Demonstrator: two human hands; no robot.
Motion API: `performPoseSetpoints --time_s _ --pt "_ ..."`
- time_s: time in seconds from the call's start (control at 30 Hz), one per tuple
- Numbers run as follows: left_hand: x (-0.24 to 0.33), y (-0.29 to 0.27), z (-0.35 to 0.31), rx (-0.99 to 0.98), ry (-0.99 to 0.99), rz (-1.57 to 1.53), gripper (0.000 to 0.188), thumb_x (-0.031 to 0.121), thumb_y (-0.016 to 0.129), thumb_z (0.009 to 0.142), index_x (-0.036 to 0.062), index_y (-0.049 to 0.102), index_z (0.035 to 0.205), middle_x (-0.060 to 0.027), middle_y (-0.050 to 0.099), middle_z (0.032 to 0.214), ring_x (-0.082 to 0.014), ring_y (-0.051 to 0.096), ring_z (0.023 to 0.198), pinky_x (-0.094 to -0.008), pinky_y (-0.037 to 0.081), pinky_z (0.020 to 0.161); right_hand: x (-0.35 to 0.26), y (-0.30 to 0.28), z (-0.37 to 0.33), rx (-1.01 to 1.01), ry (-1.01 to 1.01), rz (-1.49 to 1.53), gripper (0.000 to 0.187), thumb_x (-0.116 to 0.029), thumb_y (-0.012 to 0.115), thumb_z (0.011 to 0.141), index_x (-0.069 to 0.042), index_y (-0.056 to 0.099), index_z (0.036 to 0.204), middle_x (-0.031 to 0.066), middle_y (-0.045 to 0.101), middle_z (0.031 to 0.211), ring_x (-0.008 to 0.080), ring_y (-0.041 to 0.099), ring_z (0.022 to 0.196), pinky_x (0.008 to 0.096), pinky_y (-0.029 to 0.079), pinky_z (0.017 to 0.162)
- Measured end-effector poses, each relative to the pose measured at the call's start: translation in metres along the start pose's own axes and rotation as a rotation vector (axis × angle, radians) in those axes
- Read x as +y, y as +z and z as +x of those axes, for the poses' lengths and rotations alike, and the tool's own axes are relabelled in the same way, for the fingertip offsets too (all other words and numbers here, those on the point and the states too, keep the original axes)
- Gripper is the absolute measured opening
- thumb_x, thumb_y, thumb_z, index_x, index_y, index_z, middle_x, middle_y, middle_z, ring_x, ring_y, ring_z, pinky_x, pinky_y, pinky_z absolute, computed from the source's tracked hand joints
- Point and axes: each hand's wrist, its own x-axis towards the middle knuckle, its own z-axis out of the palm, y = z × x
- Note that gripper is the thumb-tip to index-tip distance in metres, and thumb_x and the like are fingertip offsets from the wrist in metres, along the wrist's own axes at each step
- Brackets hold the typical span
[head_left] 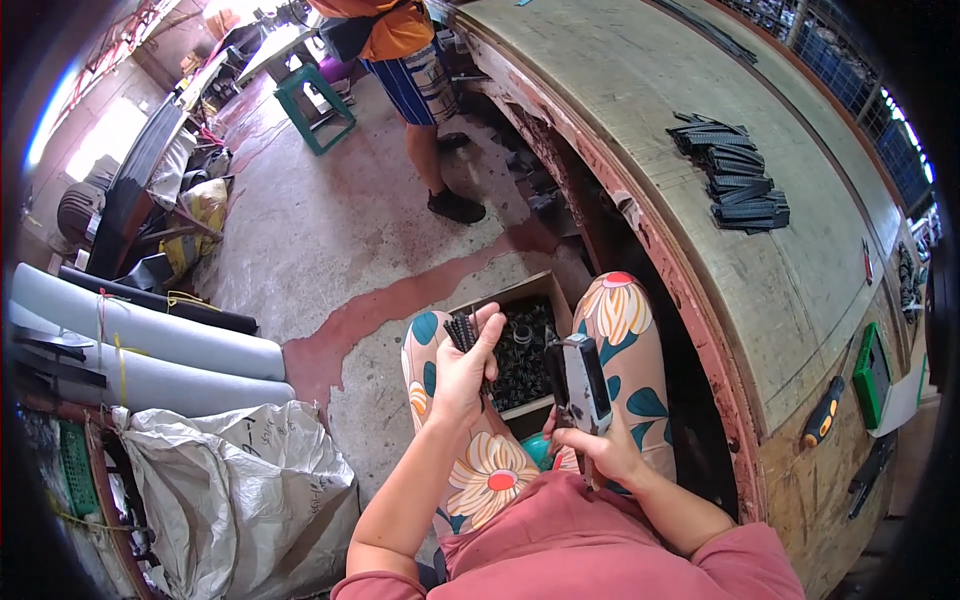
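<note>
Between my knees stands an open box filled with small black pieces. My left hand is closed around a bundle of thin black ridged strips, held over the box's left side. In my right hand I grip a grey and black stapler-like hand tool, raised over the box's right edge. Strips and tool are apart from each other. My palm hides part of the tool's handle.
Along my right runs a long worktable bearing stacked black strips, a screwdriver and a green frame. A person stands ahead near a green stool. Grey rolls and a white sack lie left.
</note>
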Motion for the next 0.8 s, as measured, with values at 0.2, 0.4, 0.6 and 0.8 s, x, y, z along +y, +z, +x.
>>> performPoseSetpoints --time_s 0.2,0.4,0.6,0.8 --pt "-0.014 -0.014 -0.012 -0.187 -0.310 -0.341 0.041 0.015 0.060 0.089 -0.0002 0.050 0.125 -0.0035 0.060 0.088 -0.0104 0.056 0.071 -0.0264 0.048 0.066 -0.001 -0.007 0.011 0.135 -0.076 0.018 0.013 -0.001 0.061 0.081 0.005 0.061 0.093 0.0083 0.065 0.082 0.0136 0.063 0.072 0.0273 0.051 0.064" --pt "-0.010 -0.007 -0.039 -0.381 -0.293 -0.130 0.034 0.019 0.058 0.091 -0.0056 0.058 0.114 -0.0119 0.067 0.080 -0.0102 0.057 0.054 -0.0228 0.048 0.050 -0.014 -0.006 0.030 0.198 -0.193 -0.103 0.009 -0.002 0.062 0.082 0.002 0.063 0.089 0.0043 0.065 0.080 0.0106 0.062 0.071 0.0252 0.051 0.062" --pt "-0.006 -0.003 -0.049 -0.449 -0.261 0.030 0.033 0.021 0.060 0.090 -0.0056 0.061 0.110 -0.0120 0.067 0.077 -0.0095 0.057 0.052 -0.0212 0.045 0.046 -0.020 0.001 0.041 0.166 -0.177 -0.045 0.014 0.000 0.065 0.078 0.001 0.062 0.092 0.0035 0.064 0.081 0.0097 0.061 0.071 0.0251 0.051 0.064" --pt "-0.006 0.002 -0.056 -0.426 -0.223 0.107 0.039 0.028 0.053 0.095 -0.0079 0.058 0.108 -0.0130 0.067 0.074 -0.0106 0.055 0.046 -0.0216 0.042 0.043 -0.026 0.000 0.043 0.149 -0.244 -0.179 0.017 0.001 0.066 0.077 0.001 0.060 0.093 0.0035 0.064 0.082 0.0096 0.061 0.074 0.0252 0.051 0.066"
